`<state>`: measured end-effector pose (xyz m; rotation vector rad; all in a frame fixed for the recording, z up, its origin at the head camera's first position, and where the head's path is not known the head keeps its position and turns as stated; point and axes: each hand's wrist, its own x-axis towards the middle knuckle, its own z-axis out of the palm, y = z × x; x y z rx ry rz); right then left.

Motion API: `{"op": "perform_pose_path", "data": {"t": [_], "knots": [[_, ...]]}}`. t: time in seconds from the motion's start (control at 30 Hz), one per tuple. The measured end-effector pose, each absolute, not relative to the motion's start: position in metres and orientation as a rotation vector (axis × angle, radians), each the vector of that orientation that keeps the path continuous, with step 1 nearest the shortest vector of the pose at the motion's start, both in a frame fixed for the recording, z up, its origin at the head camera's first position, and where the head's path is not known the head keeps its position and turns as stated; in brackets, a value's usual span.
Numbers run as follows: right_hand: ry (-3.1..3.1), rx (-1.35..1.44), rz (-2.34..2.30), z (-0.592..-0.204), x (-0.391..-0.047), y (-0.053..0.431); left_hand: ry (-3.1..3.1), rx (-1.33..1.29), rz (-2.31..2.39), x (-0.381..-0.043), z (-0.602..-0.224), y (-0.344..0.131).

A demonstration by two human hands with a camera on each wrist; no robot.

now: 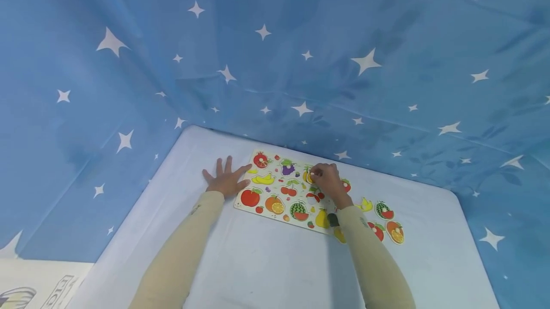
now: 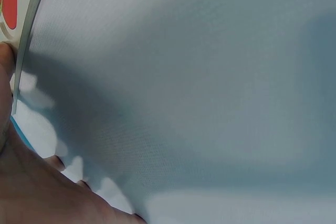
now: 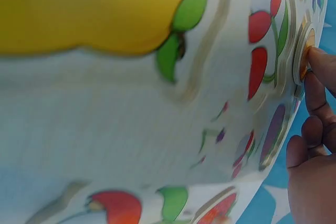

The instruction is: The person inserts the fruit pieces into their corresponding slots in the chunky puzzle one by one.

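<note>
A fruit puzzle board lies on the white table, covered with pictures such as bananas, grapes and cherries. At its left edge my left hand rests with fingers spread; thumb and index finger touch the board. In the left wrist view, a fingertip of the left hand meets the board's edge. My right hand reaches over the board's upper right part. Its thumb and index finger pinch a yellow-orange fruit puzzle piece, standing close over the board. The right forearm hides the board's right end.
Loose pieces lie right of the board: a watermelon piece, an orange piece, a red apple piece and a banana piece. A blue star-patterned curtain hangs behind the table. Printed paper shows at lower left.
</note>
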<state>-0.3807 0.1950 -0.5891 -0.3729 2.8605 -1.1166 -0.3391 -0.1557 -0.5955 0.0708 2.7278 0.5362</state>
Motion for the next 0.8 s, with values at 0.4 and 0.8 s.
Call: {"op": "perform_pose_path", "data": {"t": [0.4, 0.8], "knots": [[2.879, -0.316, -1.054, -0.589, -0.387, 0.183, 2.749, 0.079, 0.544, -0.338, -0.594, -0.152], [2.896, -0.277, -1.029, -0.595, -0.391, 0.173, 2.748, 0.076, 0.496, -0.337, -0.590, -0.157]]}}
